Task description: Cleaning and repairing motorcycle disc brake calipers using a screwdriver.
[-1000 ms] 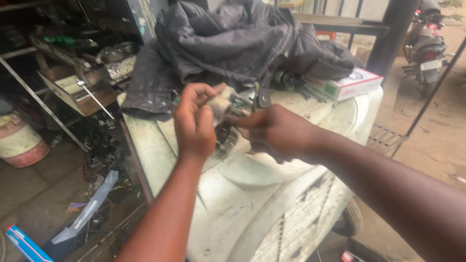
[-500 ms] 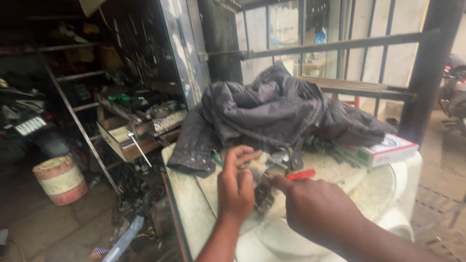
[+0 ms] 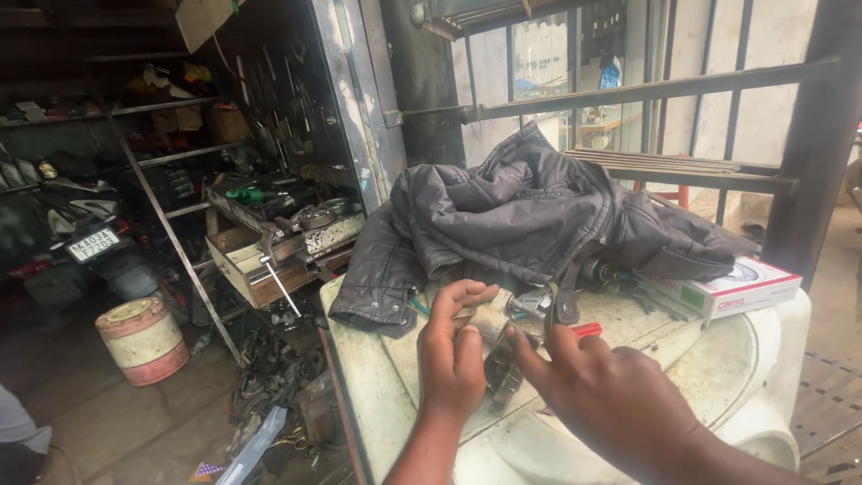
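Note:
My left hand (image 3: 452, 355) grips a small grimy metal part (image 3: 492, 328) over the top of a dirty white drum-like surface (image 3: 718, 368). My right hand (image 3: 597, 386) meets it from the right, its fingers pinching the same part. A tool with a red handle (image 3: 585, 330) lies just behind my right hand. A crumpled dark grey jacket (image 3: 530, 216) is heaped on the white surface right behind both hands.
A flat white box (image 3: 741, 286) lies at the right by the jacket. To the left stand an open tool drawer with tools (image 3: 269, 247), metal shelving (image 3: 153, 162), a white and red drum (image 3: 142, 339) and scrap on the floor (image 3: 278, 386). A parked motorbike (image 3: 85, 247) is at far left.
The view has tilted up and to the left, so more of the shelves and window bars show. Both hands stay on the metal part over the white surface.

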